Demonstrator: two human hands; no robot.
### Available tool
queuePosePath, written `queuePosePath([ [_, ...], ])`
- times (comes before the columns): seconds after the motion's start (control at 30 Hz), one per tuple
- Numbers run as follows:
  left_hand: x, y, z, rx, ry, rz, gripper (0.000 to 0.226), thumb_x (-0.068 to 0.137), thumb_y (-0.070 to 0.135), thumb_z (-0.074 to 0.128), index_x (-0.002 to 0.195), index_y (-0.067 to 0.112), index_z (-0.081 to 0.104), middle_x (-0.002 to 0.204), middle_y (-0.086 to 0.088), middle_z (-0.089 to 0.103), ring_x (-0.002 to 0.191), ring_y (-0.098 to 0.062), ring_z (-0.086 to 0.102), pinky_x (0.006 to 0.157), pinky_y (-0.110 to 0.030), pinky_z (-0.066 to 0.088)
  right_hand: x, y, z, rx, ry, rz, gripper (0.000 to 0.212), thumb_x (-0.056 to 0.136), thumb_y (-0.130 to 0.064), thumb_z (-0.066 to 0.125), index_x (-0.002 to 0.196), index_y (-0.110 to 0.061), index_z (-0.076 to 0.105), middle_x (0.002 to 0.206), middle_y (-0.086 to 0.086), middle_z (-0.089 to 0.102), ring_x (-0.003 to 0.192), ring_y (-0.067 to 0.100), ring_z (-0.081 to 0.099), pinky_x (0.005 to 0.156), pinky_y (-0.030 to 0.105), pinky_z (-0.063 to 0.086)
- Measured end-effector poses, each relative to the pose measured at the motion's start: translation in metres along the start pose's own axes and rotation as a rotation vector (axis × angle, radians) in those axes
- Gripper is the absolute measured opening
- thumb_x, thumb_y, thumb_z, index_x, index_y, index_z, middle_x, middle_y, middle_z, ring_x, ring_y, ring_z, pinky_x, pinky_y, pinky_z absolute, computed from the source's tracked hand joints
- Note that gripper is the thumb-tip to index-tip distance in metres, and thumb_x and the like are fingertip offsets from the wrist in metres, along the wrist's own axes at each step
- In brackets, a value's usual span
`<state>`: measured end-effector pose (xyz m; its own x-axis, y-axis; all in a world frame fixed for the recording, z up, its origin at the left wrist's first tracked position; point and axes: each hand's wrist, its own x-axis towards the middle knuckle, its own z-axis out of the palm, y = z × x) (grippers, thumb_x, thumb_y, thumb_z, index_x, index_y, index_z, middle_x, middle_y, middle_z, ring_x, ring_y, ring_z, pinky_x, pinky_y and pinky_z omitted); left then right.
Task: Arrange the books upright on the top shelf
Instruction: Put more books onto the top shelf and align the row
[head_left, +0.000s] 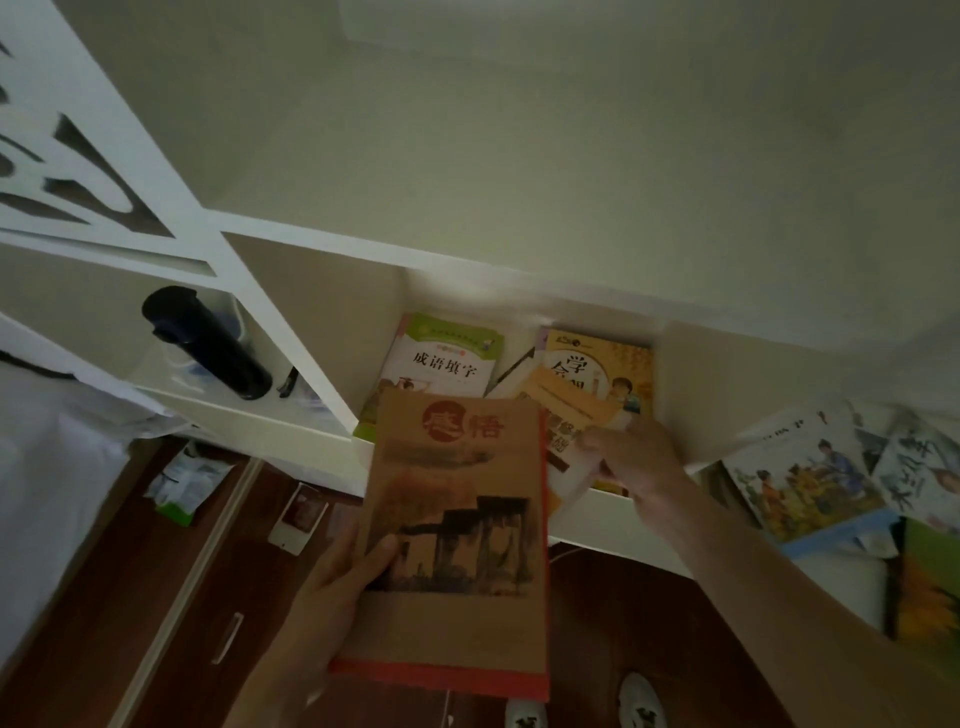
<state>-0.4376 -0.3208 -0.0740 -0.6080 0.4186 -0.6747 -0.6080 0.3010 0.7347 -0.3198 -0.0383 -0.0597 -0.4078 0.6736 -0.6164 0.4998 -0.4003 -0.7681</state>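
My left hand grips a brown book with a red edge at its lower left corner, thumb on the cover, holding it up in front of the white shelf. In the shelf compartment behind it lie a green-and-white book on the left and an orange book on the right, both flat. My right hand reaches into that compartment and its fingers curl round the lower edge of the orange stack.
A dark bottle lies in the compartment to the left. Several illustrated books lie flat in the compartment to the right. Below are a dark wooden desk surface, a phone-like white object and shoes.
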Motion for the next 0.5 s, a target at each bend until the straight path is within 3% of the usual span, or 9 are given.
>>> queuePosePath([
  [0.07,0.004,0.008,0.012,0.065,-0.067,0.015,0.027,0.093,0.028,0.069,0.105,0.052,0.075,0.108,0.007,0.078,0.102,-0.018,0.074,0.093,-0.047,0.056,0.007,0.002,0.003,0.011,0.01,-0.059,0.022,0.092,-0.006,0.067,0.112,-0.012,0.07,0.104,0.007,0.076,0.089,0.021,0.073,0.061,0.027,0.054],
  [0.17,0.024,0.018,0.035,0.139,-0.118,0.113,0.024,0.098,0.033,0.063,0.12,0.043,0.067,0.109,0.004,0.076,0.105,-0.02,0.072,0.085,-0.037,0.057,0.016,0.004,0.012,-0.034,0.045,-0.093,0.027,0.101,-0.025,0.056,0.127,-0.02,0.063,0.108,0.001,0.074,0.103,0.023,0.07,0.082,0.039,0.057],
  [0.23,0.048,0.02,0.05,0.226,-0.071,0.199,0.022,0.101,0.035,0.06,0.122,0.039,0.06,0.115,0.003,0.068,0.112,-0.021,0.065,0.083,-0.031,0.053,0.017,0.004,0.016,-0.025,0.0,-0.091,0.032,0.103,-0.038,0.054,0.133,-0.028,0.054,0.11,-0.006,0.071,0.106,0.017,0.068,0.084,0.036,0.055],
  [0.3,0.071,0.02,0.063,0.435,0.039,0.239,0.032,0.1,0.043,0.061,0.13,0.035,0.053,0.131,-0.003,0.049,0.126,-0.03,0.049,0.101,-0.045,0.047,0.016,0.008,0.02,-0.091,-0.039,-0.1,0.051,0.097,-0.043,0.064,0.142,-0.033,0.043,0.119,-0.01,0.067,0.112,0.013,0.065,0.077,0.027,0.053],
  [0.33,0.078,0.018,0.069,0.551,0.094,0.236,0.047,0.098,0.049,0.061,0.139,0.031,0.048,0.139,-0.007,0.037,0.132,-0.034,0.04,0.11,-0.05,0.04,0.014,0.012,0.023,-0.196,-0.028,-0.107,0.071,0.091,-0.047,0.07,0.15,-0.035,0.032,0.13,-0.007,0.063,0.121,0.017,0.061,0.083,0.03,0.053],
  [0.4,0.081,0.017,0.079,0.579,0.095,0.261,0.058,0.1,0.047,0.059,0.149,0.026,0.038,0.145,-0.009,0.029,0.13,-0.032,0.037,0.11,-0.045,0.035,0.018,0.022,0.027,-0.477,0.056,-0.104,0.11,0.075,-0.068,0.069,0.158,-0.038,0.003,0.154,0.006,0.042,0.143,0.033,0.041,0.109,0.051,0.042],
  [0.43,0.079,0.016,0.081,0.57,0.071,0.288,0.057,0.102,0.042,0.057,0.152,0.026,0.034,0.144,-0.009,0.031,0.125,-0.028,0.04,0.104,-0.039,0.036,0.022,0.028,0.028,-0.559,0.095,-0.093,0.117,0.066,-0.076,0.062,0.157,-0.04,-0.003,0.158,0.01,0.036,0.146,0.039,0.034,0.114,0.057,0.035],
  [0.5,0.074,0.016,0.079,0.607,0.056,0.349,0.059,0.102,0.04,0.059,0.154,0.027,0.034,0.136,-0.004,0.048,0.115,-0.022,0.051,0.096,-0.038,0.043,0.027,0.042,0.028,-0.564,0.115,-0.103,0.111,0.062,-0.081,0.053,0.155,-0.045,0.005,0.154,0.009,0.041,0.144,0.041,0.036,0.112,0.062,0.033],
])
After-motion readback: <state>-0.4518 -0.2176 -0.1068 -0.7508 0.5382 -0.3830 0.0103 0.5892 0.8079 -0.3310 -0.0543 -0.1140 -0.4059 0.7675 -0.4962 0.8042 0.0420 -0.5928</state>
